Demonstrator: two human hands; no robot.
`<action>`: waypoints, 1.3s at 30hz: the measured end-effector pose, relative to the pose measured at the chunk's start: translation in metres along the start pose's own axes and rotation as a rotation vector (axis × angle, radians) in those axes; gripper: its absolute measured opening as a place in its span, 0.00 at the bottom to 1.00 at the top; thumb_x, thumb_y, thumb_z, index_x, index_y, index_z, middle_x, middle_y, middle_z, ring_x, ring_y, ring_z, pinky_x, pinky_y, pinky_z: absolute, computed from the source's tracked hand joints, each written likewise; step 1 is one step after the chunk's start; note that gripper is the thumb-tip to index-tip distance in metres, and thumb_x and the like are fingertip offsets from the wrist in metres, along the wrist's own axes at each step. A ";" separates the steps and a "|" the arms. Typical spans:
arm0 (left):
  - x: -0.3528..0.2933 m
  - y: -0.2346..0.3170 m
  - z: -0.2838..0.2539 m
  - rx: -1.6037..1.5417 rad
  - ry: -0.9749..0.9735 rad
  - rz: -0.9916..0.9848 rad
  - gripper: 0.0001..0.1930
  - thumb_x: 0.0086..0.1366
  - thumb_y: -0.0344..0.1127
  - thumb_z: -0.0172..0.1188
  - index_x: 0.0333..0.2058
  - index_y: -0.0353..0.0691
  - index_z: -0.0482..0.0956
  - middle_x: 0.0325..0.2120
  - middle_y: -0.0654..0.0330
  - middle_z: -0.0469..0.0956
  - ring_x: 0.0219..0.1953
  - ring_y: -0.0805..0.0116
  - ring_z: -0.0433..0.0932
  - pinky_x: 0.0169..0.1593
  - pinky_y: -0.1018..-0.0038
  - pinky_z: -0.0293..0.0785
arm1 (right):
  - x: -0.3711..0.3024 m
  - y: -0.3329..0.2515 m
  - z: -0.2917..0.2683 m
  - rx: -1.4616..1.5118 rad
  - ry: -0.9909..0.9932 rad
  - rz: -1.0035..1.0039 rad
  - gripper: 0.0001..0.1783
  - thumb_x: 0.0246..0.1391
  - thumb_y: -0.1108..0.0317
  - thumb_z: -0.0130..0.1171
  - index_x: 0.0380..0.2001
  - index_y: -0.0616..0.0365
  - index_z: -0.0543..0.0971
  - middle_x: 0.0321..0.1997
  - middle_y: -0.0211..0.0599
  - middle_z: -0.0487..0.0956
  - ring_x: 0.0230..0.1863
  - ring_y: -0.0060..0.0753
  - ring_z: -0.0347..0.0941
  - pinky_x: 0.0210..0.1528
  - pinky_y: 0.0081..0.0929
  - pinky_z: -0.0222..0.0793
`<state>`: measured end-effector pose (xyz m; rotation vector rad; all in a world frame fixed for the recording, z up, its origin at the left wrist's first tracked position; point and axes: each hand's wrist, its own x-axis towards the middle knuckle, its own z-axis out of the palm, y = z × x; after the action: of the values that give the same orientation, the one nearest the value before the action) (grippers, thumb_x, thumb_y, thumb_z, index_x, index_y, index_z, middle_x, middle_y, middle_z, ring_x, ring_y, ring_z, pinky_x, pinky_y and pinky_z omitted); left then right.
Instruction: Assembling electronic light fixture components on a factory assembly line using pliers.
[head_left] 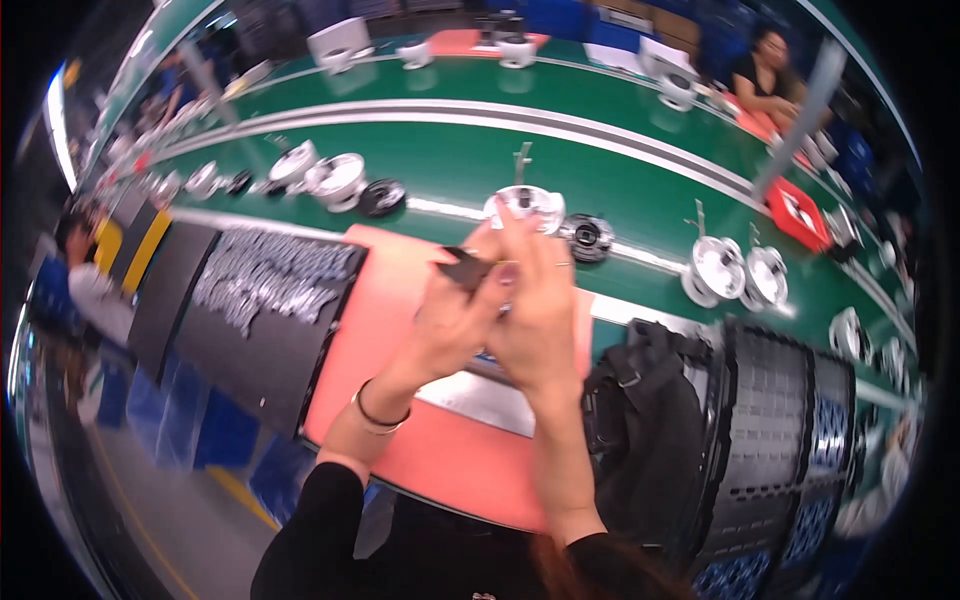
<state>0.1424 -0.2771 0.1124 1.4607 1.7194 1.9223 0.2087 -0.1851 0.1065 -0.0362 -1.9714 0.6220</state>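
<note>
Our left hand (447,318) seems to pinch a small dark piece (464,268) at its fingers, our right hand (536,318) close against it, perhaps steadying; blur hides the right's hold. Beneath, a pink mat (352,335) probably cushions.

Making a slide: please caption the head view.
Bare left hand with a small black angular piece, beside bare right hand above a flat salmon-pink mat.

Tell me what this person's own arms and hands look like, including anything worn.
The left grip and right grip are gloveless. The left wrist wears a thin dark band and a pale, shiny bangle. Black sleeves leave both forearms exposed.
</note>
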 end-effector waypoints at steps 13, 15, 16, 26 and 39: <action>0.046 -0.001 -0.002 0.305 -0.032 0.256 0.32 0.73 0.56 0.46 0.59 0.31 0.71 0.63 0.46 0.65 0.60 0.57 0.72 0.61 0.64 0.66 | -0.011 0.032 -0.001 0.055 0.157 0.116 0.34 0.40 0.76 0.65 0.56 0.55 0.73 0.38 0.39 0.74 0.40 0.44 0.71 0.43 0.41 0.67; 0.050 -0.011 -0.012 0.278 -0.155 0.212 0.33 0.72 0.58 0.46 0.58 0.31 0.73 0.61 0.47 0.69 0.57 0.58 0.74 0.59 0.65 0.68 | -0.015 0.043 -0.001 0.074 0.184 0.122 0.28 0.39 0.81 0.64 0.49 0.57 0.77 0.34 0.39 0.75 0.35 0.44 0.72 0.39 0.38 0.69; 0.052 -0.019 -0.017 0.250 -0.278 0.171 0.34 0.71 0.60 0.46 0.57 0.31 0.74 0.58 0.48 0.73 0.55 0.59 0.75 0.57 0.66 0.69 | -0.017 0.047 -0.003 0.091 0.201 0.146 0.26 0.40 0.82 0.62 0.47 0.58 0.77 0.32 0.39 0.74 0.32 0.41 0.72 0.35 0.35 0.69; 0.080 -0.099 -0.018 0.694 -0.414 0.098 0.20 0.63 0.40 0.63 0.51 0.38 0.77 0.48 0.47 0.78 0.51 0.47 0.75 0.55 0.60 0.71 | -0.007 0.062 -0.042 0.044 0.309 0.347 0.20 0.39 0.82 0.63 0.41 0.62 0.78 0.29 0.36 0.76 0.27 0.31 0.74 0.32 0.29 0.70; 0.125 -0.185 0.019 0.910 -0.313 0.053 0.16 0.61 0.42 0.64 0.44 0.39 0.82 0.43 0.49 0.79 0.48 0.50 0.78 0.50 0.58 0.75 | 0.042 0.169 -0.086 -0.739 -0.152 0.272 0.22 0.44 0.69 0.65 0.46 0.51 0.78 0.35 0.36 0.77 0.42 0.42 0.75 0.45 0.41 0.70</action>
<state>0.0101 -0.1213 0.0220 1.9209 2.5221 0.8128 0.2207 0.0084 0.0969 -0.7368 -2.2652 0.0316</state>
